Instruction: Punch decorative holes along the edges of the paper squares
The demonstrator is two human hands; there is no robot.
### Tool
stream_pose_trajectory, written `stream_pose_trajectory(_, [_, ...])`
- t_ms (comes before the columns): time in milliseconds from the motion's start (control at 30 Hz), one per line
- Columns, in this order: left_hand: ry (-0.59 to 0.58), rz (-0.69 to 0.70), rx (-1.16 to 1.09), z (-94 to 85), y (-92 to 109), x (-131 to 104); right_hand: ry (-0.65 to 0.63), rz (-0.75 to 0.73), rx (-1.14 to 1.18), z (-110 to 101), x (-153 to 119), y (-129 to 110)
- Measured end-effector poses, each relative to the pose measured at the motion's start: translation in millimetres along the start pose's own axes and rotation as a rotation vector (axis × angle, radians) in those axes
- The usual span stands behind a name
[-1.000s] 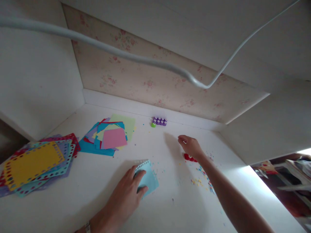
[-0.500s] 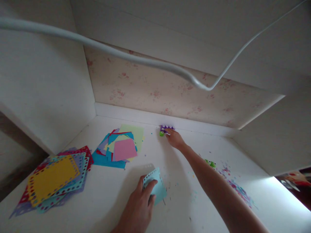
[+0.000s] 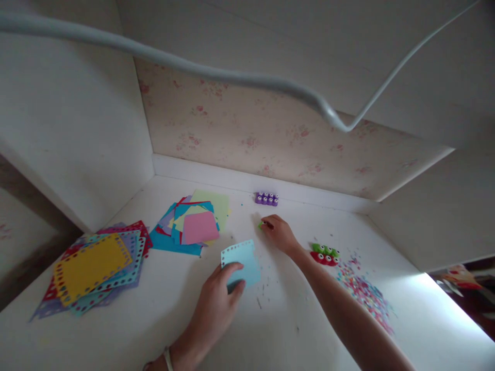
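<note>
My left hand (image 3: 222, 296) pinches a light blue paper card (image 3: 243, 260) between thumb and fingers. A row of punched holes runs along the card's top edge. My right hand (image 3: 280, 233) is above the white tabletop, just beyond the card, its fingers closed on a small green piece with an eye-like white dot (image 3: 261, 224); the fingers cover most of it. Behind that hand, near the back wall, stands a block of several purple pieces with the same eye-like dots (image 3: 266, 199).
Left lies a stack of hole-edged sheets, yellow on top (image 3: 93, 265). Plain coloured papers (image 3: 200, 228) are piled behind it. Beside my right forearm are green pieces (image 3: 325, 250), red pieces (image 3: 324, 258) and scattered confetti (image 3: 365, 293). A white cable (image 3: 232, 77) crosses overhead.
My right hand has drawn back from the purple block toward the card, bringing the green piece with it. The left hand's card has turned flatter and shifted slightly away from me.
</note>
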State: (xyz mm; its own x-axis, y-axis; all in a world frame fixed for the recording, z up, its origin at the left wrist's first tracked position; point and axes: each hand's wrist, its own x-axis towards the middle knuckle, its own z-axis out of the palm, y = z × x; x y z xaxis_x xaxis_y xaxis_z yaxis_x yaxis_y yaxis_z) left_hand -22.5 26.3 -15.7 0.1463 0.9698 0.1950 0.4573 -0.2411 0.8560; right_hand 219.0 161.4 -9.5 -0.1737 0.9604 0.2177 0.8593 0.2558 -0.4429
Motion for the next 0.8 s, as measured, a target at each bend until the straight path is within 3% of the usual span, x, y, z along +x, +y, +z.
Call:
stream_pose_trajectory(167, [-0.003,-0.047,-0.077,-2.8,4,1,0.035,0.040,0.190,3,-88,-21])
stream_pose_trajectory(300, [-0.043,-0.125,-0.121,-3.0,6,0,0.127,0.250,0.624,11,-135,-37])
stream_pose_trajectory(433, [-0.105,-0.167,-0.109,-2.5,7,1,0.205,0.309,0.788,17,-149,-44])
stream_pose_trajectory(600, [-0.189,-0.187,-0.083,-3.1,14,3,0.143,0.308,0.882,19,-150,-45])
stream_pose_trajectory(800, [-0.191,-0.180,-0.032,-1.4,14,5,0.140,0.324,0.871,16,-151,-45])
